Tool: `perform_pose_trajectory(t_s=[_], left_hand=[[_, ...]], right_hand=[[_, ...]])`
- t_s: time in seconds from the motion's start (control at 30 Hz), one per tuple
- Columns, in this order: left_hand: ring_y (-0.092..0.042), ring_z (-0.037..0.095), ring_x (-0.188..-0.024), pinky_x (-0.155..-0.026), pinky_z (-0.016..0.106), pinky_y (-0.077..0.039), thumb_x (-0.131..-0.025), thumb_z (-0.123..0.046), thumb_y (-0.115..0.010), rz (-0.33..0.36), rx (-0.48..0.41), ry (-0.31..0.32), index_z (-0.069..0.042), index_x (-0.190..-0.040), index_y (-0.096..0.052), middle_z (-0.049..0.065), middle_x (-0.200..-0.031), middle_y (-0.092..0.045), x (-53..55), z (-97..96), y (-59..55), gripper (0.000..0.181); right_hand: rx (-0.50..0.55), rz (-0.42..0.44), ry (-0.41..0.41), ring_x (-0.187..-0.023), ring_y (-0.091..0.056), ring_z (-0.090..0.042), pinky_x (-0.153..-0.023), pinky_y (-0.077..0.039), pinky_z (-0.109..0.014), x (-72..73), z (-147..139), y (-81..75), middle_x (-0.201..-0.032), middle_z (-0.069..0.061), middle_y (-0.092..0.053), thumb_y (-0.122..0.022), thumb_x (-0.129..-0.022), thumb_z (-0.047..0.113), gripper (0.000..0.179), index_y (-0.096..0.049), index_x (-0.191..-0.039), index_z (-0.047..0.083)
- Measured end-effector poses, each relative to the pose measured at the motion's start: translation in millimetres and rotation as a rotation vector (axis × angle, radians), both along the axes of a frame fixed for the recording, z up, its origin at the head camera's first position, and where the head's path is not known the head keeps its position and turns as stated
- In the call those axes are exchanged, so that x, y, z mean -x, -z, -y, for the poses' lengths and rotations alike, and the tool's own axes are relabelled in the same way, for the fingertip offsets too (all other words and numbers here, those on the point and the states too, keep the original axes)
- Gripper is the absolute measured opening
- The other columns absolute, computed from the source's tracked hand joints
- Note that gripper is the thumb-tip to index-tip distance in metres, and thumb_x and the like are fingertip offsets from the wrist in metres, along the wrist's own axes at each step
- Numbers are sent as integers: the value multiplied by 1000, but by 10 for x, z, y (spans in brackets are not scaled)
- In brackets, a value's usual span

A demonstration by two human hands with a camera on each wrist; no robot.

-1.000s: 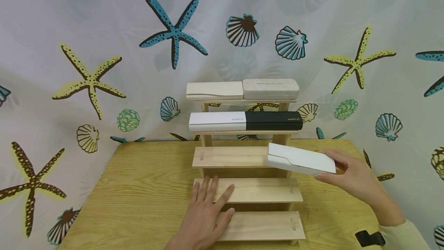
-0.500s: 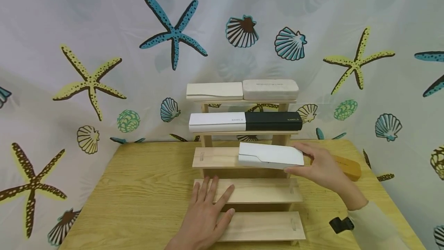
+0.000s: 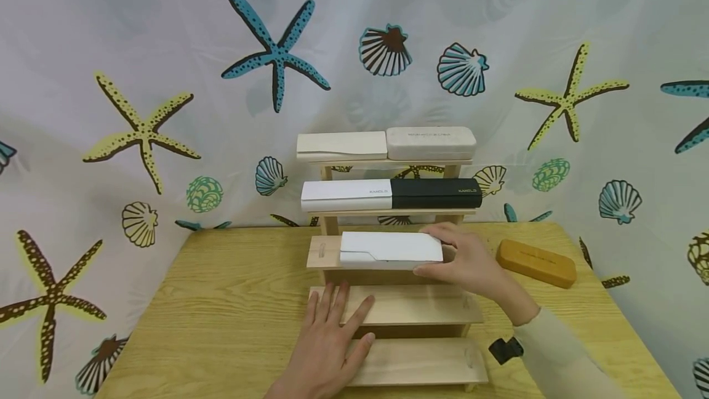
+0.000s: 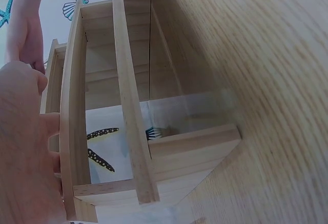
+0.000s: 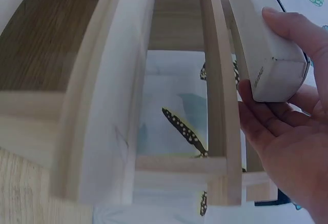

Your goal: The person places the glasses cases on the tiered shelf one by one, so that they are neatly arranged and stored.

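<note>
A white glasses case with a stepped flap lies lengthwise over the third step of a tiered wooden rack. My right hand grips its right end, thumb on one side and fingers on the other, as the right wrist view also shows with the case at the step's edge. My left hand rests, fingers spread, on the left end of the second step from the bottom. In the left wrist view that hand lies along the rack's edge.
Upper steps bear a white case beside a black case, and a cream case beside an off-white one. An orange-brown case lies on the wooden table, right of the rack. A patterned curtain hangs behind.
My right hand has carried the white glasses case leftward over the third step, turning it from slanted to level with the step. The orange-brown case has come into full view. My left hand stays put.
</note>
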State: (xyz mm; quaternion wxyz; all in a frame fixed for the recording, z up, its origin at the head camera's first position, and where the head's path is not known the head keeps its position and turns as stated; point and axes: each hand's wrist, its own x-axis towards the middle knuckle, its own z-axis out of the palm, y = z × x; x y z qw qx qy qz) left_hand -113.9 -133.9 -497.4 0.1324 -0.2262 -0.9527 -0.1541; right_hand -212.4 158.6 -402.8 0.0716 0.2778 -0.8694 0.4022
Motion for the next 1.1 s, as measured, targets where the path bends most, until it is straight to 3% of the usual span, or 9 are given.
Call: perform_pose_trajectory(t_s=[0.13, 0.37, 0.6, 0.83, 1.0, 1.1], left_hand=[[-29, 53, -156, -124, 72, -21, -110, -48, -47, -10, 1, -1, -28, -161, -47, 31, -164, -38, 2, -2, 4, 54], [-35, 54, -153, -123, 72, -24, -109, -47, -49, -52, 26, -4, -29, -160, -49, 31, -159, -46, -3, -2, 10, 54], [-32, 52, -155, -124, 72, -22, -109, -48, -47, -35, 24, -11, -29, -160, -48, 30, -163, -41, -2, -9, 5, 54], [-28, 52, -156, -124, 72, -21, -110, -50, -44, -15, 18, -6, -29, -160, -48, 29, -166, -36, -3, -2, -2, 55], [-29, 53, -156, -124, 72, -21, -110, -49, -45, -12, 16, -6, -28, -160, -48, 29, -166, -35, -7, 2, -7, 54], [-29, 54, -156, -124, 72, -21, -110, -47, -48, -10, 12, -5, -28, -160, -48, 29, -166, -35, -10, 0, -14, 54]], right_hand=[[-20, -18, -12, -112, -67, -19, -96, -56, -46, 20, 130, 31, -133, -1, -70, -93, -81, 34, 58, -71, -133, 18], [7, 21, -22, -124, -65, -24, -105, -53, -51, 37, 300, 47, -135, -4, -69, -94, -81, 31, 62, -69, -135, 13], [-16, 44, 17, -130, -63, -35, -108, -51, -58, 97, 413, 22, -143, -14, -65, -93, -82, 34, 70, -67, -141, 8], [-23, 54, 16, -117, -66, -28, -98, -56, -51, 175, 501, 35, -134, -9, -69, -92, -83, 34, 70, -65, -143, 9], [-19, 44, 5, -130, -62, -32, -106, -53, -54, 209, 562, 33, -142, -10, -66, -92, -83, 35, 69, -66, -142, 11], [-16, 40, 0, -130, -63, -32, -106, -54, -54, 216, 583, 35, -143, -11, -66, -92, -83, 34, 69, -66, -142, 11]])
